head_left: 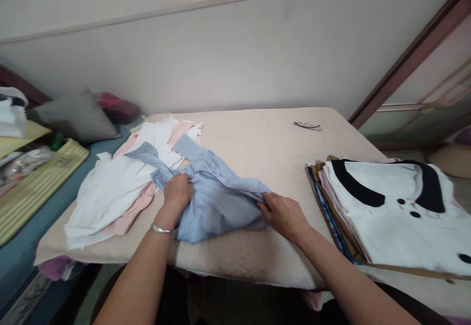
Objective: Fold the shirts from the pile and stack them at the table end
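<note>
A blue striped shirt lies bunched across the front middle of the cloth-covered table. My left hand, with a silver bangle at the wrist, is closed on the shirt's left part. At the shirt's right end, my right hand pinches its fabric between thumb and fingers. Part of the shirt overlaps a loose heap of white garments and pink garments on the left.
On the right sits a stack of folded clothes, topped by a white garment with a black collar. Glasses lie towards the back. A grey cushion and a yellow ridged container are at the left. Behind stands a white wall.
</note>
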Demonstrator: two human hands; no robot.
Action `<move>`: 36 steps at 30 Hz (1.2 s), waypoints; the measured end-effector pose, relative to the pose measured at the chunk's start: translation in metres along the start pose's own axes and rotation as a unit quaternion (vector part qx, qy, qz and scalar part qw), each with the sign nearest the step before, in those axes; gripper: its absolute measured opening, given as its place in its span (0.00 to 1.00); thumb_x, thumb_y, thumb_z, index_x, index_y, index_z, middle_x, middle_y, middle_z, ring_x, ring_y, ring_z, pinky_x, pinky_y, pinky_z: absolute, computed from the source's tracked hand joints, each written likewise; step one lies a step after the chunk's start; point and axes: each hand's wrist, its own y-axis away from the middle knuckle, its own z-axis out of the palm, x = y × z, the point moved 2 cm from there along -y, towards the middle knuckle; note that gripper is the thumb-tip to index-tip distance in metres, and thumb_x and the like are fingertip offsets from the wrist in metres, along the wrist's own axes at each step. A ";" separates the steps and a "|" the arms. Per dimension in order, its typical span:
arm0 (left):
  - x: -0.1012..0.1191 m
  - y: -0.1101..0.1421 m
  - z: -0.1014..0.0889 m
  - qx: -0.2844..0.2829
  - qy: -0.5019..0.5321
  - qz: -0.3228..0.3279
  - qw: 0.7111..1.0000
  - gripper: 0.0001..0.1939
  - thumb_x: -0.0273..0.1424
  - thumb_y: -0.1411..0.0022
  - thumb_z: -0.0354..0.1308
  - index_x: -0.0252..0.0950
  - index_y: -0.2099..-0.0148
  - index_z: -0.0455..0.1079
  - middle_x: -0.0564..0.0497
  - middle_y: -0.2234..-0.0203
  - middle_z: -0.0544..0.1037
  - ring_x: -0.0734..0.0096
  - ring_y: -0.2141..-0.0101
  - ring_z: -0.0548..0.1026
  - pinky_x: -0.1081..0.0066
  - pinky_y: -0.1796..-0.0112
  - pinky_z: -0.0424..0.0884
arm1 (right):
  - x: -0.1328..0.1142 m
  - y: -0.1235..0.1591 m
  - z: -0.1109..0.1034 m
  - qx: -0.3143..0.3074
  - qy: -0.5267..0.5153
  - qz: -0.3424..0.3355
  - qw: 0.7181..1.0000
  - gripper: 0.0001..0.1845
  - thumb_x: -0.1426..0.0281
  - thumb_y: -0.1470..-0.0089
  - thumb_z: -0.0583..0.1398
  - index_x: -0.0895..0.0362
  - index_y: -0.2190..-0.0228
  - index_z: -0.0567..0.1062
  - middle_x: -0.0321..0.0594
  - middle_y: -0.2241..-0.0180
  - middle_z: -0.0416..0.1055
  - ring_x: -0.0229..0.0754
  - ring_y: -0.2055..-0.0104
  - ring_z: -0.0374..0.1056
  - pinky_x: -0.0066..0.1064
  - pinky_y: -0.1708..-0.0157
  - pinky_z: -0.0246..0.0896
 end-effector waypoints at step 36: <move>0.027 0.025 0.015 0.019 -0.039 -0.029 0.999 0.16 0.23 0.34 0.44 0.32 0.61 0.75 0.38 0.63 0.79 0.54 0.58 0.78 0.66 0.66 0.68 | -0.006 0.003 -0.002 -0.014 -0.014 -0.010 1.000 0.17 0.62 0.31 0.48 0.55 0.58 0.73 0.44 0.61 0.77 0.46 0.65 0.74 0.35 0.68 0.57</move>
